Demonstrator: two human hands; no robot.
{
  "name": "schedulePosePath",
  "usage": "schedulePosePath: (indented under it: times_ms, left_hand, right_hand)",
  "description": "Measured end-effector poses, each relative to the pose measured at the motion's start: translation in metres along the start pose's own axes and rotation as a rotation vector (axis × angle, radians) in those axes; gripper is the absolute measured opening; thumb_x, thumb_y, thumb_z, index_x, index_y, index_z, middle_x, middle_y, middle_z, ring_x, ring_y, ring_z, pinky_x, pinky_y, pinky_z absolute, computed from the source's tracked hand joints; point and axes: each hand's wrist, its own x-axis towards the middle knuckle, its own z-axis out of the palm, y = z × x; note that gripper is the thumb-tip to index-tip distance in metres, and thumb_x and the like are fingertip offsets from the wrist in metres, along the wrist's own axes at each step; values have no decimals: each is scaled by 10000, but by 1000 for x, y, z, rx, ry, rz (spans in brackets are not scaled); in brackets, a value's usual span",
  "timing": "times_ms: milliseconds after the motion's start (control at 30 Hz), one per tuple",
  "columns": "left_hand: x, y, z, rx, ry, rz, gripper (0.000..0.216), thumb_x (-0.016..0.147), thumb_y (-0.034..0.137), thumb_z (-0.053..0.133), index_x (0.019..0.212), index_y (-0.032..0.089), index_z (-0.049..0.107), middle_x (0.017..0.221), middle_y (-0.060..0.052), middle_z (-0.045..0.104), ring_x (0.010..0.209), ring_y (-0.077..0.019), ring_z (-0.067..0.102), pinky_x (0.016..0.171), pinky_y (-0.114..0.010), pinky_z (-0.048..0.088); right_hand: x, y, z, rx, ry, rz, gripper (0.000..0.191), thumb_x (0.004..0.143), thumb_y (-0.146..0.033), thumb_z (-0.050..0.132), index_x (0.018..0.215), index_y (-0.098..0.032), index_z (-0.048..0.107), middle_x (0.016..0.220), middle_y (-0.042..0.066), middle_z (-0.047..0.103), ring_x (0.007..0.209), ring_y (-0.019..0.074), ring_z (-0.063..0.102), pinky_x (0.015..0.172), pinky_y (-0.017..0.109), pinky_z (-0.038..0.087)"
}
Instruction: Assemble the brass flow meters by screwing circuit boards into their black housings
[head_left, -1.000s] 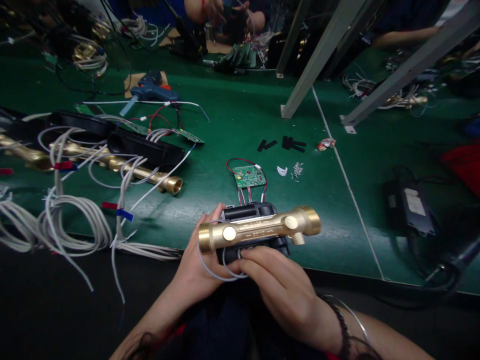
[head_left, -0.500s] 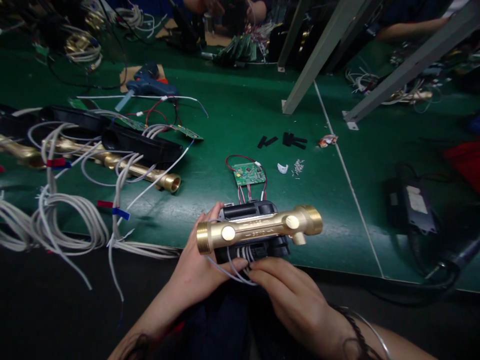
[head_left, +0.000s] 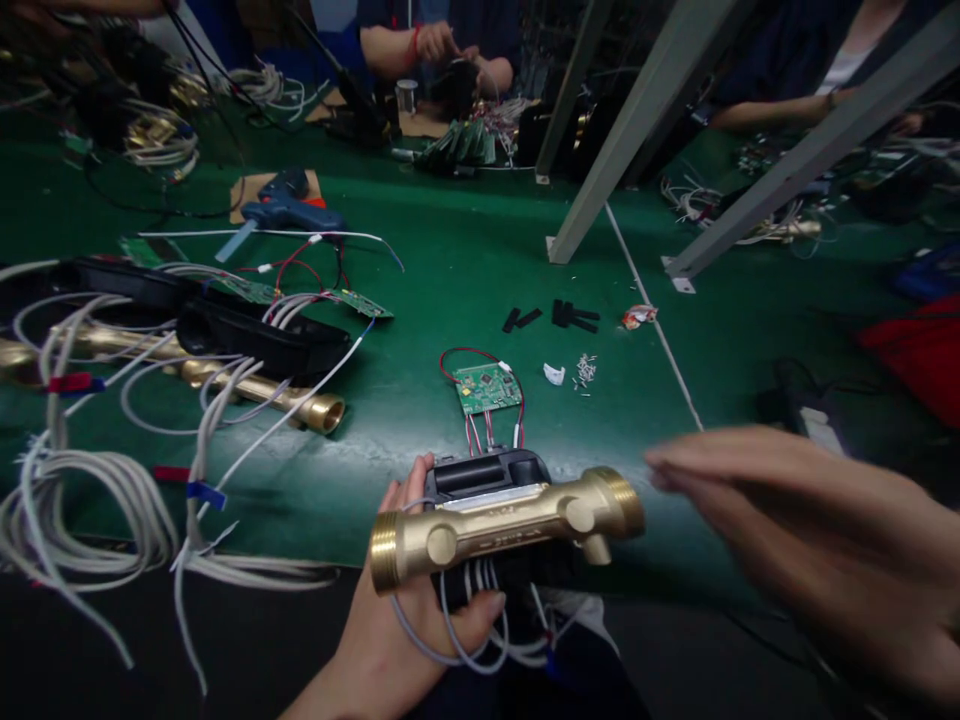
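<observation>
My left hand (head_left: 409, 620) grips a brass pipe body (head_left: 502, 525) with threaded ends, held level at the table's near edge. A black housing (head_left: 484, 472) sits behind the pipe, and grey wires (head_left: 480, 635) loop below it over my fingers. Red and white leads run from the housing to a small green circuit board (head_left: 486, 388) lying on the table. My right hand (head_left: 810, 550) hovers to the right of the pipe, blurred, fingers stretched out toward the left and holding nothing.
On the green table (head_left: 465, 250), more brass pipes (head_left: 247, 385) with black housings and grey cables (head_left: 90, 500) lie at left. A blue glue gun (head_left: 281, 208), black strips (head_left: 559, 315), small screws (head_left: 583, 370) and metal frame legs (head_left: 600, 180) are further back. Other people's hands (head_left: 442, 45) work at the far side.
My right hand has let go of the wires under the pipe and swung out to the right, open. The wires now hang loose below the pipe. The view has tilted slightly.
</observation>
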Motion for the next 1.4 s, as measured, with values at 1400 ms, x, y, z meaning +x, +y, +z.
schedulePosePath:
  times_ms: [1400]
  left_hand:
    - [11,-20,6,-90,16,-51,927,683,389,614,1460,147,172,1347,-164,466,1220,-345,475,977,-496,457]
  right_hand:
    - [75,149,68,-258,-226,668,151,898,-236,595,988,-122,636,1043,66,652,998,195,609,913,423,476]
